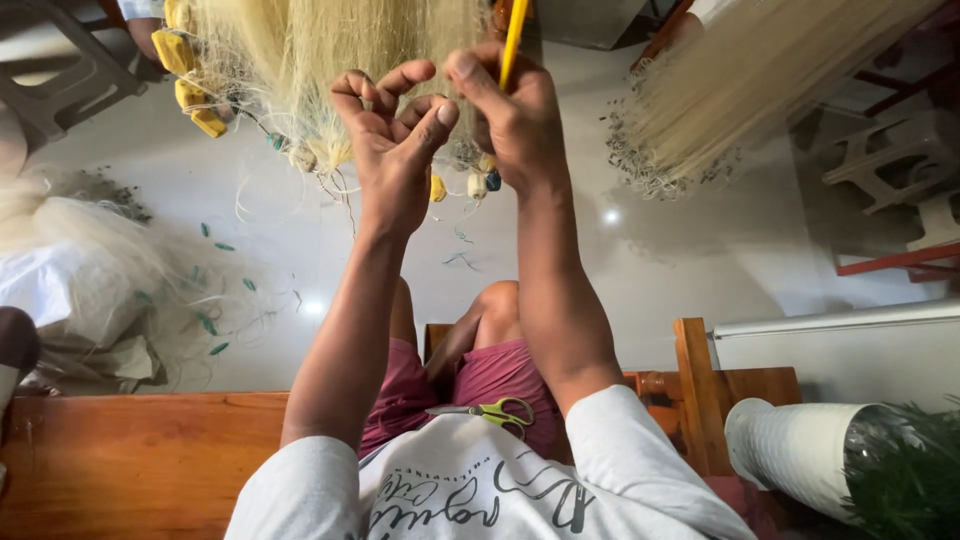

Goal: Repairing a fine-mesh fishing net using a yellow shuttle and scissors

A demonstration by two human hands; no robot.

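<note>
My left hand point(392, 140) is raised in front of me, its fingers curled and pinching the fine strands of a pale yellow fishing net point(320, 50) that hangs ahead. Close beside it, almost touching, my right hand point(515, 120) grips a thin yellow netting needle point(514, 35) that points upward. Small yellow and white floats point(190, 75) hang along the net's edge, some just behind my hands. Scissors with yellow-green handles point(503, 412) lie on my lap, on maroon shorts.
A second bundle of pale net point(740, 80) hangs at upper right. A heap of net point(90, 290) lies on the glossy floor at left. I sit on a wooden bench point(130, 460). A white ribbed pot point(800, 445) with a green plant stands at lower right.
</note>
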